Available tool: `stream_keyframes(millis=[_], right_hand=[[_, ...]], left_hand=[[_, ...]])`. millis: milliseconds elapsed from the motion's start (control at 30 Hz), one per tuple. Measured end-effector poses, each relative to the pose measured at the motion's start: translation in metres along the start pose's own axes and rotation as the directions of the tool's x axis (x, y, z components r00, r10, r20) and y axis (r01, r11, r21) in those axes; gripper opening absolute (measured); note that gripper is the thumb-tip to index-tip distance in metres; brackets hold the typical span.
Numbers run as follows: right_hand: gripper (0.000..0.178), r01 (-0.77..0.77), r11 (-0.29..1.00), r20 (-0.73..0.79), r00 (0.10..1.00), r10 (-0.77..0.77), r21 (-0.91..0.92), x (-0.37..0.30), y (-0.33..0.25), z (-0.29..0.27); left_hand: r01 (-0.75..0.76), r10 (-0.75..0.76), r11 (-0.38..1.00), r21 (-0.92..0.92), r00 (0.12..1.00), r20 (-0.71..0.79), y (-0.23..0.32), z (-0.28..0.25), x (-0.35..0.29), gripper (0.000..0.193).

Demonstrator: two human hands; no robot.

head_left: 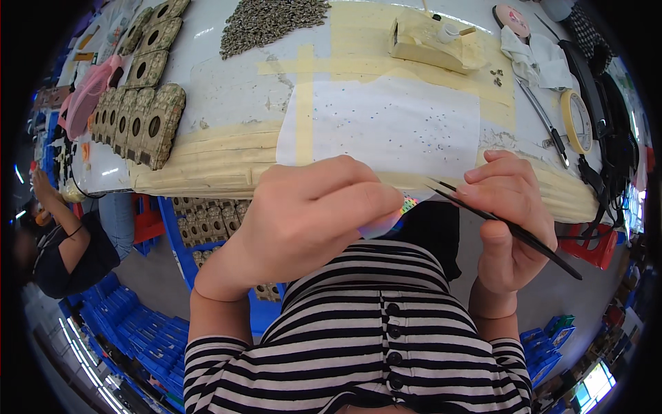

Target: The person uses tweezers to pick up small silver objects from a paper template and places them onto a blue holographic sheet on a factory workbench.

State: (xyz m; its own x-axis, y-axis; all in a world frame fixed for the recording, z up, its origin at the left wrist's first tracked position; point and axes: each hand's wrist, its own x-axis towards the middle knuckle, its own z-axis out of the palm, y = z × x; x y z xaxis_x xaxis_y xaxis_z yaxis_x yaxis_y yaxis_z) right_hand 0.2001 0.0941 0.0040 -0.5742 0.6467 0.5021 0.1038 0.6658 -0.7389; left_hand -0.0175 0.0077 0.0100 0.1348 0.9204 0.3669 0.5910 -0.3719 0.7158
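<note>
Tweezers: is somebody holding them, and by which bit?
Yes. The right hand holds the tweezers around the middle, in its fingers.

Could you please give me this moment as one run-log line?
Left hand: holds shiny piece | right hand: holds tweezers, tips near shiny piece | paper: on table, specks on it

Your left hand (321, 207) pinches a shiny rainbow-coloured piece (383, 226) at the tabletop's (227, 90) near edge; your right hand (509, 221) holds black tweezers (532, 240), tips close by. White paper (372, 121) reaches that edge, patterned cases (164, 124) sit toward the left edge, a tape roll (567, 121) toward the right.
</note>
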Motion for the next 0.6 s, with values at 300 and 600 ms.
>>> stream_keyframes(millis=[300, 600], right_hand=[[0.029, 0.03, 0.999, 0.159, 0.987, -0.022, -0.045, -0.003, -0.009, 0.003], [0.029, 0.029, 0.997, 0.172, 0.985, -0.016, -0.074, -0.003, -0.013, 0.003]], left_hand=[[-0.322, 0.35, 0.862, 0.39, 0.937, 0.001, -0.006, 0.008, -0.013, 0.02], [-0.359, 0.404, 0.839, 0.408, 0.914, -0.027, -0.007, 0.011, -0.013, 0.018]])
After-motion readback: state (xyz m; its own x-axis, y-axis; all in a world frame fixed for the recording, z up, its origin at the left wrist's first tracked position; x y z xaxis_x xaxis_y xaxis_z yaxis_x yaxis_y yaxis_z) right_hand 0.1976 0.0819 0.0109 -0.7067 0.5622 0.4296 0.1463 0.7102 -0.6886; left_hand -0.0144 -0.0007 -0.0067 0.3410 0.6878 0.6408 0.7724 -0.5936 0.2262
